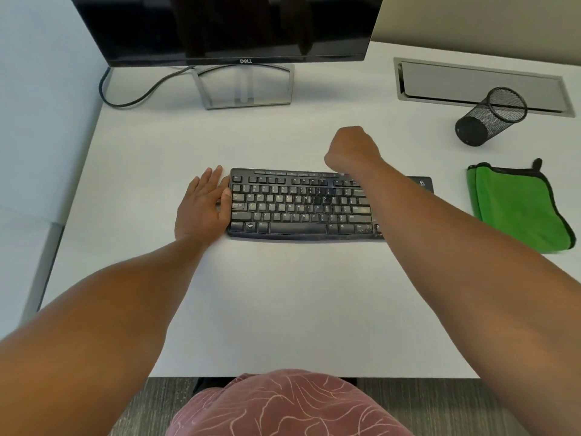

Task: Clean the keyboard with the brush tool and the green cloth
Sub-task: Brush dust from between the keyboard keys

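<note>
A dusty black keyboard (292, 206) lies on the white desk (251, 294). My left hand (204, 206) rests flat against its left end, fingers straight and thumb on the edge. My right hand (350, 151) is curled into a fist over the keyboard's back edge, right of centre. Just below the fist a dark blurred shape over the number-row keys looks like the tip of the brush tool (321, 196); the handle is hidden inside the fist. The folded green cloth (515, 206) lies to the right of the keyboard, untouched.
A black monitor (226, 26) on a silver stand (245, 86) stands behind the keyboard, its cable (125, 99) looping left. A black mesh pen cup (490, 118) stands at the back right, in front of a grey cable hatch (471, 80). The desk's front edge is near my lap.
</note>
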`<state>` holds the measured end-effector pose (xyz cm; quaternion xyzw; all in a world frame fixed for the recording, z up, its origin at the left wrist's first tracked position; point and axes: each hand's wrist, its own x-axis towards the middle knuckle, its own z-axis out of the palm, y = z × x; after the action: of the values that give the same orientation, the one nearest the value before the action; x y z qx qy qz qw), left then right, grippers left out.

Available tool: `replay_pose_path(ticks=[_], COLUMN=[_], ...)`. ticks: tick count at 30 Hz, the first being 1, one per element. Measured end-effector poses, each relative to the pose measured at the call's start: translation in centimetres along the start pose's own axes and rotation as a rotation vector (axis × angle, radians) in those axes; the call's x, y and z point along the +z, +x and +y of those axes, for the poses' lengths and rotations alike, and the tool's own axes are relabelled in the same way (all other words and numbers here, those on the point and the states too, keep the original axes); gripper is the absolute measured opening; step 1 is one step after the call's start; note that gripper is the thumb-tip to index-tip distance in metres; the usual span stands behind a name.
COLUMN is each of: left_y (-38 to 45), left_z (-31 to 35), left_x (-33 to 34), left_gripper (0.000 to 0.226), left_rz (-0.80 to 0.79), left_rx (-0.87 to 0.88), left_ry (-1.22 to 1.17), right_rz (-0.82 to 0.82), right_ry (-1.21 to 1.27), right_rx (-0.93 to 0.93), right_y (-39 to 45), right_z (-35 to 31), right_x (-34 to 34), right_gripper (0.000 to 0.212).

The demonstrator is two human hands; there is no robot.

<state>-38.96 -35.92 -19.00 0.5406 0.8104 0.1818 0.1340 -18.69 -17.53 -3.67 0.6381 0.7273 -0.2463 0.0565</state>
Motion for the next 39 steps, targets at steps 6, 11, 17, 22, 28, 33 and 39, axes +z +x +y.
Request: replay_pose_path(ticks=[6, 11, 17, 22, 28, 33, 39], left_y=[-0.1, -0.1, -0.1, -0.1, -0.1, -0.2, -0.2], left_z=[0.0, 0.0, 0.1, 0.2, 0.1, 0.3, 0.2], left_x=[0.0, 0.0, -0.1, -0.2, -0.1, -0.2, -0.2], left_gripper=[0.057, 0.056, 0.057, 0.058, 0.057, 0.056, 0.056], left_rz=[-0.007, -0.009, -0.016, -0.015, -0.013, -0.01, -0.012], left_rx=[-0.002, -0.006, -0.012, -0.009, -0.01, -0.012, -0.015], left_ry=[0.002, 0.003, 0.004, 0.002, 0.01, 0.009, 0.006], right_rz=[-0.081, -0.025, -0.165, -0.03, -0.173, 0.001, -0.061], right_ry=[0.148, -0.036, 0.026, -0.095, 0.072, 0.056, 0.076], right_rx=[-0.039, 0.031, -0.035, 0.06, -0.07, 0.017, -0.051], right_y=[-0.1, 0.0, 0.3, 0.4, 1.3, 0.8, 2.2], right_z=[-0.3, 1.4, 1.8, 4.0, 4.1, 5.1, 4.9], right_x=[0.1, -0.4, -1.2, -1.4, -1.2, -0.6, -0.4], right_gripper=[0.02, 0.017, 0.017, 0.018, 0.024, 0.027, 0.025])
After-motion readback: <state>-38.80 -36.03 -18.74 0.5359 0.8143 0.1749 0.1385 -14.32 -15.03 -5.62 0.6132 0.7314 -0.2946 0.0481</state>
